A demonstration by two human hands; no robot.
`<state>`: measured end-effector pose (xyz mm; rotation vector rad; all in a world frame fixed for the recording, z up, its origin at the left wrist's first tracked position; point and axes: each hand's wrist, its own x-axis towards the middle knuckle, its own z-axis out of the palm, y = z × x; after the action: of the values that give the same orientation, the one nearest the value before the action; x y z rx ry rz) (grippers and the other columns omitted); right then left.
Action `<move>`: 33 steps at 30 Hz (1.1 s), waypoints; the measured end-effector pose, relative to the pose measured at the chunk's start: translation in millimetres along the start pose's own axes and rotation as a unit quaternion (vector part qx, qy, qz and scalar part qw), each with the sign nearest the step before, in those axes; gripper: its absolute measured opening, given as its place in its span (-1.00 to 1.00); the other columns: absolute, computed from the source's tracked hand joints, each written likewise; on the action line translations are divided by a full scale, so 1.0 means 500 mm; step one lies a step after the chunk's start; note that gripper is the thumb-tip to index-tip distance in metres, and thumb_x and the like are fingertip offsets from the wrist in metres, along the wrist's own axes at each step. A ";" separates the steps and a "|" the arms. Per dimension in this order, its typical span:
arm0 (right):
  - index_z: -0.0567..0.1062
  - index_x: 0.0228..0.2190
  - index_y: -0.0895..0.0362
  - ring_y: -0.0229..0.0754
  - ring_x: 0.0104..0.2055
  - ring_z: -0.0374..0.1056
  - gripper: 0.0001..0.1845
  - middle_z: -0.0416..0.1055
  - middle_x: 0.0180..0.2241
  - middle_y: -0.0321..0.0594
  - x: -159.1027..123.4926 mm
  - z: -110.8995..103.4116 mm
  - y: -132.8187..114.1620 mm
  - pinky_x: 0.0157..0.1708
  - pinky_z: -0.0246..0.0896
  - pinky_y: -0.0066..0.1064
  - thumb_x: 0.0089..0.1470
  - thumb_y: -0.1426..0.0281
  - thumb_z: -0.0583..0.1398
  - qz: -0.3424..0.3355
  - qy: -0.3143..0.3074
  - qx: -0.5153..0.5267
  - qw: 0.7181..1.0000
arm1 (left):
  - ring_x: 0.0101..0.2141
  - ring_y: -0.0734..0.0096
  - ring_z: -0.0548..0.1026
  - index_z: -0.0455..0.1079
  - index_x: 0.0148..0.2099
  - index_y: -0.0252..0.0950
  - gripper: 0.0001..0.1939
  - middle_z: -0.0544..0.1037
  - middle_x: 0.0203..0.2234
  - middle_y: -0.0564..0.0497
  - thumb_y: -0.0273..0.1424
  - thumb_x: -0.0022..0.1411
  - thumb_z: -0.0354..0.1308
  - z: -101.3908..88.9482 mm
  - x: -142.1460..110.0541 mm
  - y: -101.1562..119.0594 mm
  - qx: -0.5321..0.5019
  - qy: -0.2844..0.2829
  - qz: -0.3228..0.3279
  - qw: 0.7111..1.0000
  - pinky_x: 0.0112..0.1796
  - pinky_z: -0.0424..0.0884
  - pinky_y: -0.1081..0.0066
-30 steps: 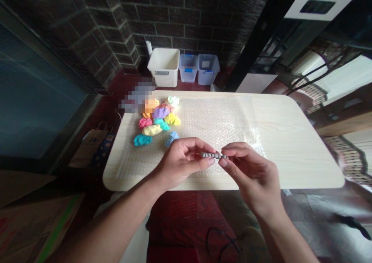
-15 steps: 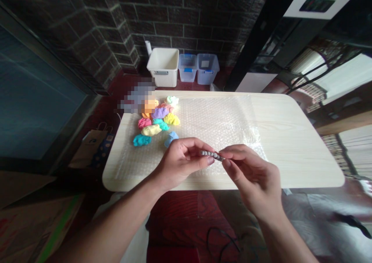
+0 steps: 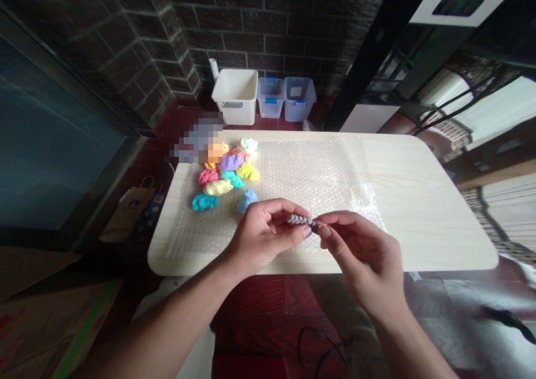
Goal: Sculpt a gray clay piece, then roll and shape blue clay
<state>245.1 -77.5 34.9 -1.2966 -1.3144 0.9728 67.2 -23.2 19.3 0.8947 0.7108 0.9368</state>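
Above the near part of the table, a short lumpy strip of grey modelling clay (image 3: 300, 220) stretches between my fingertips, like a row of small rounded beads. My left hand (image 3: 268, 228) pinches it from below and behind, thumb against index finger. At its darker right end, the thumb and forefinger of my right hand (image 3: 360, 245) close together, their tips partly hiding that end. Just behind my left hand lies a light blue clay lump (image 3: 247, 200), partly covered by the knuckles.
Several coloured clay lumps, among them purple (image 3: 230, 162), yellow (image 3: 248, 172) and teal (image 3: 205, 202), lie at the left on bubble wrap (image 3: 310, 172). It covers part of a pale wooden table (image 3: 435, 217). A white bin (image 3: 235, 97) and two clear tubs (image 3: 299, 100) stand beyond it.
The strip has tilted, its right end now lower. My right hand's thumb and forefinger have come together at that end. My left hand stays almost in place.
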 end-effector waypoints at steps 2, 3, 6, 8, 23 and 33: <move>0.64 -0.19 0.06 -0.20 -0.33 0.47 -0.90 0.60 -0.30 -0.20 0.000 0.001 0.003 -0.41 0.35 -0.39 0.23 0.37 0.38 -0.003 -0.005 0.002 1.000 | -0.35 0.52 0.64 0.63 -0.22 -0.34 -0.74 0.70 -0.37 0.01 -0.57 0.00 0.54 0.000 -0.001 -0.003 -0.003 -0.002 0.006 1.000 -0.26 0.55 0.60; 0.64 -0.19 0.06 -0.18 -0.29 0.49 -0.90 0.60 -0.28 -0.19 0.000 0.001 0.006 -0.37 0.37 -0.38 0.22 0.38 0.38 -0.012 -0.008 0.004 1.000 | -0.34 0.51 0.64 0.63 -0.23 -0.34 -0.73 0.70 -0.37 0.02 -0.58 -0.02 0.54 0.000 -0.001 -0.003 -0.006 -0.002 0.009 1.000 -0.26 0.55 0.60; 0.65 -0.19 0.04 -0.15 -0.21 0.50 -0.90 0.59 -0.24 -0.19 0.000 0.001 0.013 -0.27 0.39 -0.33 0.23 0.43 0.37 -0.042 -0.012 0.001 0.999 | -0.34 0.49 0.64 0.64 -0.24 -0.33 -0.72 0.70 -0.37 0.01 -0.58 -0.04 0.55 -0.003 -0.001 -0.003 -0.011 -0.002 0.006 1.000 -0.25 0.55 0.58; 0.65 -0.17 0.02 -0.15 -0.19 0.51 -0.88 0.59 -0.24 -0.20 0.000 0.000 0.016 -0.24 0.40 -0.31 0.25 0.45 0.35 -0.053 -0.012 -0.011 0.998 | -0.35 0.49 0.64 0.64 -0.24 -0.34 -0.74 0.70 -0.37 0.00 -0.56 -0.03 0.55 -0.004 -0.002 -0.001 -0.006 -0.004 -0.004 1.000 -0.25 0.55 0.57; 0.62 -0.16 0.03 -0.15 -0.28 0.48 -0.86 0.56 -0.29 -0.21 -0.003 -0.003 0.019 -0.30 0.38 -0.27 0.24 0.46 0.34 -0.069 -0.018 -0.069 0.995 | -0.35 0.41 0.60 0.63 -0.23 -0.36 -0.74 0.68 -0.39 -0.04 -0.39 0.04 0.55 -0.001 -0.005 0.002 0.031 -0.004 -0.025 0.999 -0.26 0.52 0.47; 0.60 -0.10 0.01 -0.11 -0.25 0.50 -0.74 0.57 -0.23 -0.19 -0.004 -0.001 0.024 -0.28 0.40 -0.19 0.20 0.53 0.36 -0.105 -0.015 -0.064 0.992 | -0.32 0.38 0.58 0.61 -0.20 -0.39 -0.75 0.64 -0.37 -0.07 -0.29 0.21 0.45 -0.001 -0.004 -0.007 -0.008 -0.021 -0.046 0.999 -0.20 0.48 0.39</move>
<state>247.7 -78.3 22.8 -1.2149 -1.5240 0.7753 67.0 -26.0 16.5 0.8587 0.7019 0.8379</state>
